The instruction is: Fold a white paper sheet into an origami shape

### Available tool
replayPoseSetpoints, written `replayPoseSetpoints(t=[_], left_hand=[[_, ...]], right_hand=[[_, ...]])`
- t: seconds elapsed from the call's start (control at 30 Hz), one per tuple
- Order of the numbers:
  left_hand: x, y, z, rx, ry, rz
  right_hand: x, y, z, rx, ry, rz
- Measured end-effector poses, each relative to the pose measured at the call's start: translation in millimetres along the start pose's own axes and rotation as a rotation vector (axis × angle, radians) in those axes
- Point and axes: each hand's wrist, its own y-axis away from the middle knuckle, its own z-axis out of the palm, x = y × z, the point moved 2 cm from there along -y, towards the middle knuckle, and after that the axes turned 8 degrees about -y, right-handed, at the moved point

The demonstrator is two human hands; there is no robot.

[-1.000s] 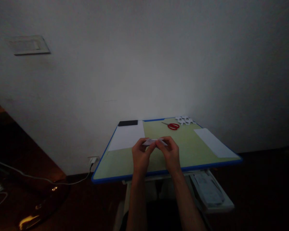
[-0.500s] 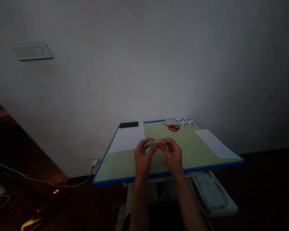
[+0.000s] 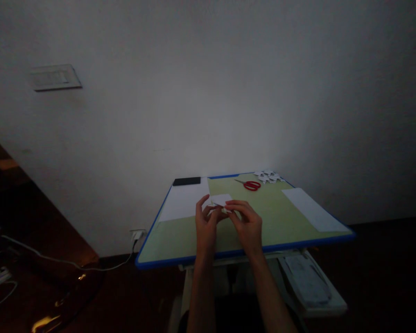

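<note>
Two bare hands meet near the middle of the frame, a little below centre, above a pale green tabletop with a blue rim point(image 3: 273, 210). Between them is a small piece of folded white paper point(image 3: 222, 199), its flaps partly spread; the exact folds are too small and dim to make out.

The left hand point(image 3: 205, 227) grips the near left edge of the paper between thumb and fingers, with one finger raised clear of it. The right hand point(image 3: 248, 226) pinches the paper's right side between thumb and fingertips.

Beyond the hands, right of centre, lies a pair of scissors with red handles point(image 3: 252, 186), blades pointing left. Just beside it, at the table's far right corner, sits a cluster of small white folded-paper shapes point(image 3: 269, 177). A plain white rectangular sheet point(image 3: 314, 210) lies along the table's right edge. On the table's left side is a larger white sheet point(image 3: 180, 203), with a flat black rectangular object point(image 3: 186, 181) at its far edge. A pale switch plate point(image 3: 56, 77) is on the grey wall point(image 3: 215, 92), upper left of the frame.
</note>
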Motion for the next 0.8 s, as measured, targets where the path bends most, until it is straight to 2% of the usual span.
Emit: replayPoseSetpoints(t=[0.1, 0.27, 0.37, 0.5, 0.63, 0.8], left_hand=[[4.0, 2.4, 1.8, 0.002, 0.063, -0.014], [2.0, 0.9, -0.7, 0.071, 0.013, 0.017], [-0.8, -0.2, -1.1, 0.042, 0.034, 0.059], [-2.9, -1.1, -1.4, 0.019, 0.037, 0.097], [-2.0, -1.3, -0.8, 0.006, -0.005, 0.101], [3.4, 1.7, 3.1, -0.049, -0.04, 0.091]], right_hand=[[-1.2, 0.0, -0.5, -0.023, 0.008, -0.026], [-8.1, 1.1, -0.8, -0.103, -0.002, -0.072], [-8.1, 1.8, -1.9, -0.052, 0.01, -0.08], [3.5, 1.0, -2.9, 0.122, 0.044, 0.083], [11.0, 0.3, 0.7, 0.108, -0.036, 0.292], [2.3, -1.6, 0.4, 0.06, -0.106, 0.348]])
